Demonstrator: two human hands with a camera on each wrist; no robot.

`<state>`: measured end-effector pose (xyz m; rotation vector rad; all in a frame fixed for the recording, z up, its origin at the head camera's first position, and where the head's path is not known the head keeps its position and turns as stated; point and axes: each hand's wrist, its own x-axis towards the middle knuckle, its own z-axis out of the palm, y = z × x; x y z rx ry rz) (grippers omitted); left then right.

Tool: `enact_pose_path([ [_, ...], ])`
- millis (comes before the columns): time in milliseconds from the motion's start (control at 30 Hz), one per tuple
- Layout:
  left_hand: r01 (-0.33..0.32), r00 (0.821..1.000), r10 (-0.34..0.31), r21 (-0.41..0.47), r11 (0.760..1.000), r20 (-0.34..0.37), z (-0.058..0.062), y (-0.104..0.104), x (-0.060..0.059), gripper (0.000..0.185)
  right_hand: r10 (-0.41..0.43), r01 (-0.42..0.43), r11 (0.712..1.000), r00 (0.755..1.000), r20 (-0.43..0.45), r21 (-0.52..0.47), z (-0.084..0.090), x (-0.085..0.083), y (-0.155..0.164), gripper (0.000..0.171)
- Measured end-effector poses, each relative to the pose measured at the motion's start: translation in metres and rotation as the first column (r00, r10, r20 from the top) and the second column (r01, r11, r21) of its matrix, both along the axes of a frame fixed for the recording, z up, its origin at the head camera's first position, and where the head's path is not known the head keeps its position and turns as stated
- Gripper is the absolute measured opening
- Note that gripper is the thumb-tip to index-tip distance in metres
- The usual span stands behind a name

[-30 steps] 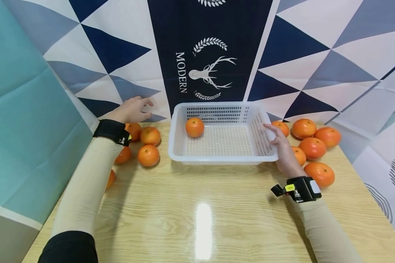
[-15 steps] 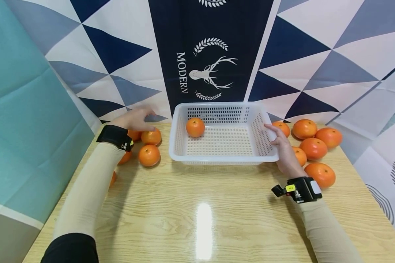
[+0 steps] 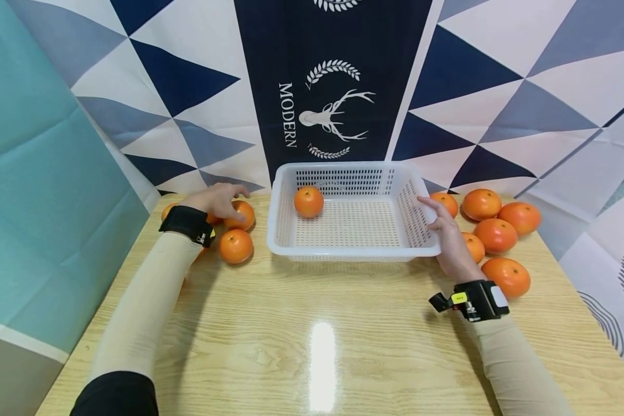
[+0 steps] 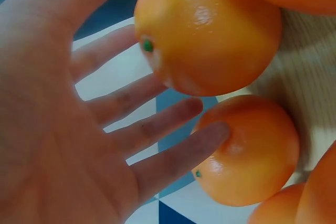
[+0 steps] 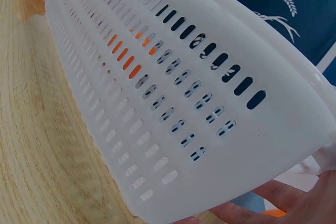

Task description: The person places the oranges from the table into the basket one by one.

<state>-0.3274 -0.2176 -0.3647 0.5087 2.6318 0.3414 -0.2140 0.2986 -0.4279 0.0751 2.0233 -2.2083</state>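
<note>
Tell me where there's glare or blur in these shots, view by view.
Head view: sharp, with a bright streak of glare on the table in front of the basket. Left wrist view: the left hand is close and soft, and small highlights shine on the upper orange. Right wrist view: the basket wall is crisp, and the right hand at the bottom edge is blurred.

Both hands [image 3: 215, 199] [image 3: 449, 240] extended, fingers straight.
</note>
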Motion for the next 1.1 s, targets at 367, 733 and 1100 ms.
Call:
enact_pose_path([
  [367,-0.012,1.000,0.013,-0.017,1.000,0.009,-0.010,0.002,0.005,0.066,0.005,-0.006,1.000,1.000,0.015,0.025,0.001,0.002,-0.002,0.082],
  [733,-0.005,1.000,0.004,-0.031,1.000,-0.007,-0.014,0.002,0.003,0.065,0.031,-0.029,0.997,0.999,-0.037,0.074,-0.003,0.009,-0.001,0.078],
  [1100,0.006,0.998,-0.004,0.032,0.999,-0.065,-0.014,-0.001,-0.001,0.066,0.035,-0.031,0.996,0.998,-0.047,0.079,-0.003,0.008,0.000,0.078],
])
